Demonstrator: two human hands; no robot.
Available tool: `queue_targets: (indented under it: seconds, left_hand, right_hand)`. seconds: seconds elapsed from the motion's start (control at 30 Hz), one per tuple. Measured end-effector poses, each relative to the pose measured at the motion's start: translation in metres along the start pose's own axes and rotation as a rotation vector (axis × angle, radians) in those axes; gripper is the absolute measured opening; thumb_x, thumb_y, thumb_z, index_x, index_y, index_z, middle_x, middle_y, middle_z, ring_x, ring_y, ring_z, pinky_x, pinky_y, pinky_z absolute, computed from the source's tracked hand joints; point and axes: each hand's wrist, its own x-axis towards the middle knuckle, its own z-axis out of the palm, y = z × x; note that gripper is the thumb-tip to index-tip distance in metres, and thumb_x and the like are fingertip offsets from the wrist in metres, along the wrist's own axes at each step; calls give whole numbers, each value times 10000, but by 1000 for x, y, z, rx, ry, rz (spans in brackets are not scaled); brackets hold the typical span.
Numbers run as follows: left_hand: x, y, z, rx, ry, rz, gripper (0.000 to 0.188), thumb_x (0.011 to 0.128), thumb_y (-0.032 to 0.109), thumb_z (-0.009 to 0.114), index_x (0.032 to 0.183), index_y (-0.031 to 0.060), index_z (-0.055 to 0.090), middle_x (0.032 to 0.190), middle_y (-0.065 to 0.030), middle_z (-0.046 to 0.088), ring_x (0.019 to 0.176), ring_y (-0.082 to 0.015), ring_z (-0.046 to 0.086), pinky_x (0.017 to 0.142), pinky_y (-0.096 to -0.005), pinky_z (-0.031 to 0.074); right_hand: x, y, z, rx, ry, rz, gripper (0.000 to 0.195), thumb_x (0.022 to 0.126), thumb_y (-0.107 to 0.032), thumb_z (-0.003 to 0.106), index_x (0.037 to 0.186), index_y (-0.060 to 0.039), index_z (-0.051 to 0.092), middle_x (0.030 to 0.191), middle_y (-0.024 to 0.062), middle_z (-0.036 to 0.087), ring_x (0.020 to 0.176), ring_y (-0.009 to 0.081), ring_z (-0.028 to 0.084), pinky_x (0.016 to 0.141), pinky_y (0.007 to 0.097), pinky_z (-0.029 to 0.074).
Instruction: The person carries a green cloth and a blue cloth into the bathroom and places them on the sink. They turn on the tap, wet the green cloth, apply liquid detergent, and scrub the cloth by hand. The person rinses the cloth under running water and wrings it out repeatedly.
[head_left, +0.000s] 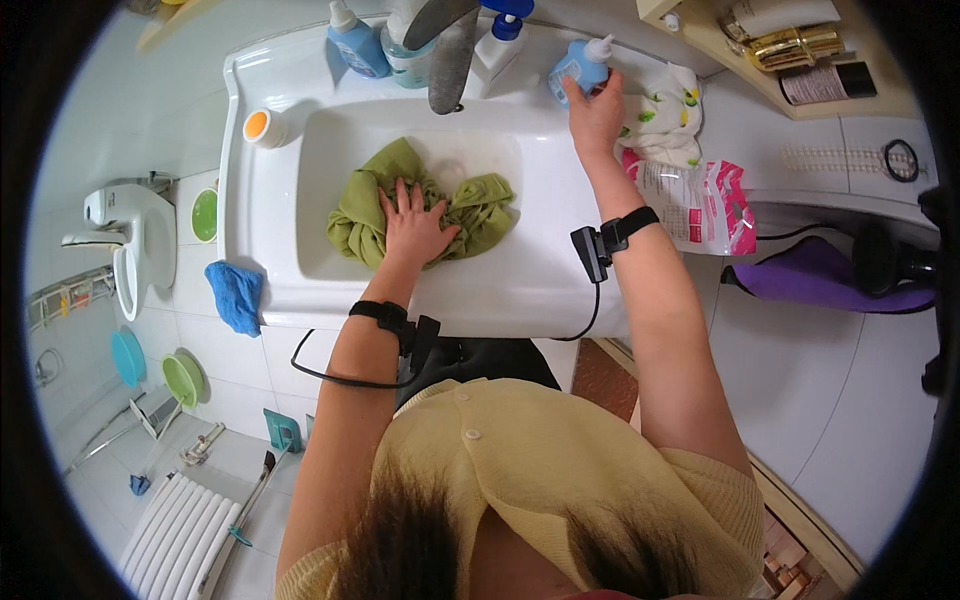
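A green cloth lies bunched up in the basin of a white sink. My left hand rests on it with the fingers spread, pressing on its middle. At the right rear of the sink my right hand has its thumb and fingers around the lower part of a light blue bottle with a white nozzle cap. The bottle leans slightly to the right. The palm side of the right hand is hidden. Above the basin stands a dark grey metal faucet; whether water runs cannot be seen.
Behind the faucet stand another blue bottle, a clear bottle and a white pump bottle. An orange-topped jar sits on the left ledge, above a blue cloth. A patterned white cloth and a pink-and-white pouch lie right.
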Motion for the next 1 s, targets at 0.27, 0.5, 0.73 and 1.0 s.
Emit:
queue_targets:
  seconds: [0.27, 0.5, 0.73, 1.0]
  left_hand:
    - [-2, -11, -5, -267, 144, 37, 481, 842, 417, 619, 1275, 209, 592, 1450, -175, 392, 1373, -430, 252, 1099, -655, 117]
    - [-20, -49, -26, -76, 829, -317, 391, 829, 217, 653, 1202, 107, 607, 1172, -175, 609, 1123, -351, 550, 973, -433, 422]
    - [-8, -62, 4, -1207, 316, -304, 820, 791, 231, 733, 1437, -37, 306, 1276, -203, 547, 1147, -270, 560, 908, -338, 482]
    - [1, -54, -16, -1759, -40, -453, 766, 864, 358, 648, 1492, 124, 276, 1384, -135, 448, 1244, -296, 468, 890, -465, 474]
  right_hand:
    - [-23, 5, 17, 48, 82, -109, 518, 769, -181, 735, 1167, 5, 461, 1171, 206, 541, 1083, 354, 520, 936, 424, 412]
    - [-200, -35, 60, -375, -1166, -142, 896, 765, -344, 745, 1486, -198, 234, 1431, 207, 292, 1263, 506, 340, 1041, 547, 380]
    - [-128, 22, 96, -250, -686, -264, 638, 740, -67, 662, 1336, -160, 454, 1343, 53, 462, 1243, 348, 409, 973, 562, 396]
    - [-116, 9, 79, -758, -1181, -489, 824, 792, -386, 664, 1486, -160, 282, 1591, 61, 104, 1411, 437, 171, 1038, 665, 216]
